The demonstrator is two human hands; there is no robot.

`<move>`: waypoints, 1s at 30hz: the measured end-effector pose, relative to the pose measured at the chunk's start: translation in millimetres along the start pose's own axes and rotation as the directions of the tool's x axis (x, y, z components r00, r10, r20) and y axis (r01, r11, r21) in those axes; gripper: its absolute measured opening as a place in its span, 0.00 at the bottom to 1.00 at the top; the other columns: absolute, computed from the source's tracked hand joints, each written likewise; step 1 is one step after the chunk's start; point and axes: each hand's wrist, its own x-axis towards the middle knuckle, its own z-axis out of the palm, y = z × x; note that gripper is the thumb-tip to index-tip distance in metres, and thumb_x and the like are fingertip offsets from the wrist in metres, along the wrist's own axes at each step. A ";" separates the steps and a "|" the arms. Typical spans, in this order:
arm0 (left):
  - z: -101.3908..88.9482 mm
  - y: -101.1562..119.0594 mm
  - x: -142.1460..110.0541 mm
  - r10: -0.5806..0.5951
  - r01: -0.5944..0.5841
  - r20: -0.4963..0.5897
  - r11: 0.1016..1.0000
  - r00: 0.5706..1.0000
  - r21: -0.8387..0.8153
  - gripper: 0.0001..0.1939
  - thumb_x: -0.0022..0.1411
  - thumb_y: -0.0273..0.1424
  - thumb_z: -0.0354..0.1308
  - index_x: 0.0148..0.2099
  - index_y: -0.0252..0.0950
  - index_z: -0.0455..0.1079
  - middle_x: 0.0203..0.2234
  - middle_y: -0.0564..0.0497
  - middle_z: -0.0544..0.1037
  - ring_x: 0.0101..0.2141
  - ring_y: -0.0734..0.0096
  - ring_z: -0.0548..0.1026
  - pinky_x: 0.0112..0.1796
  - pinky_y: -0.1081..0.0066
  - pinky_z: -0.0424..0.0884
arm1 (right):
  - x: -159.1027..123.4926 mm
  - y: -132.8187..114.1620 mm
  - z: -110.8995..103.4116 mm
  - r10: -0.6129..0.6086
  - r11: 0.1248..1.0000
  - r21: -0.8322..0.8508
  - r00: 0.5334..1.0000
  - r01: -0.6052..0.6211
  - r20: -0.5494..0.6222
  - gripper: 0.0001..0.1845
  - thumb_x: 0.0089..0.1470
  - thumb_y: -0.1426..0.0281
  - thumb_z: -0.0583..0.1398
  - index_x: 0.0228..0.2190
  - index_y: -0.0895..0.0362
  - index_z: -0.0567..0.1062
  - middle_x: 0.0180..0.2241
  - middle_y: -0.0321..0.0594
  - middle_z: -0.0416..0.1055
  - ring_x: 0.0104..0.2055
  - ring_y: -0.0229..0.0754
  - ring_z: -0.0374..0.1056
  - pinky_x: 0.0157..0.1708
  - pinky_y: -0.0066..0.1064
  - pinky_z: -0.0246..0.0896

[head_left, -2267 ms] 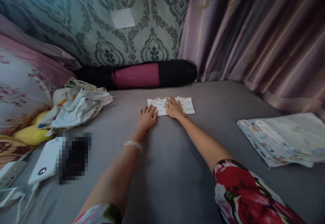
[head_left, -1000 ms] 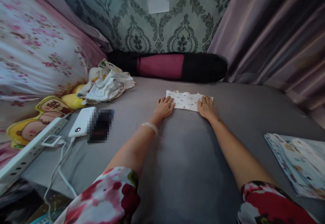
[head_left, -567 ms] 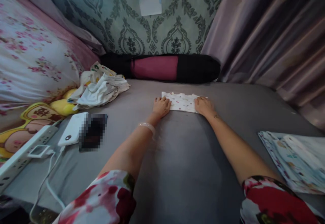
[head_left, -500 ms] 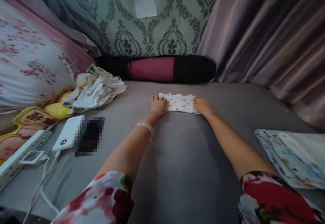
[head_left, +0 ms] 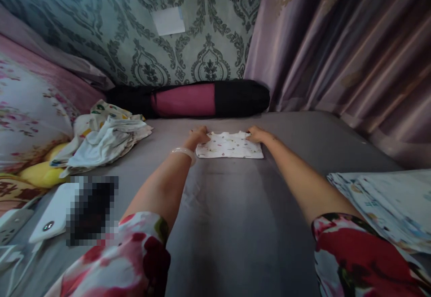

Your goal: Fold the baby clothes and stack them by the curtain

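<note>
A small white folded garment (head_left: 229, 146) with a scattered print lies flat on the grey bed sheet (head_left: 215, 207), in front of me at arm's length. At its far left corner is my left hand (head_left: 199, 135), closed on the edge, with a pale bangle (head_left: 183, 151) on the wrist. My right hand (head_left: 256, 134) grips the far right corner, thumb on the cloth and fingers curled at the edge. The fingertips of both hands are partly hidden.
A loose heap of clothes (head_left: 107, 139) lies left, beside a yellow cushion (head_left: 40, 173). Nearer are a white power bank (head_left: 55, 211), a blurred-out dark object (head_left: 92, 211) and a power strip (head_left: 15, 223). Folded cloths (head_left: 380, 202) lie right; a black-and-pink roll (head_left: 188, 100) lines the wall.
Both hands have shifted from the garment's sides to its far corners, and more of its printed face shows. My view has turned slightly right.
</note>
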 end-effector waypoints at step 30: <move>-32.4 -17.5 -155.8 0.241 -0.296 -0.377 0.950 0.894 -0.096 0.12 0.57 0.31 0.54 0.43 0.39 0.74 0.40 0.47 0.79 0.47 0.58 0.72 0.51 0.57 0.58 | -159.6 -12.0 -22.2 -0.302 0.938 0.029 0.857 0.345 -0.418 0.17 0.56 0.74 0.53 0.43 0.59 0.76 0.42 0.48 0.73 0.46 0.49 0.67 0.47 0.35 0.59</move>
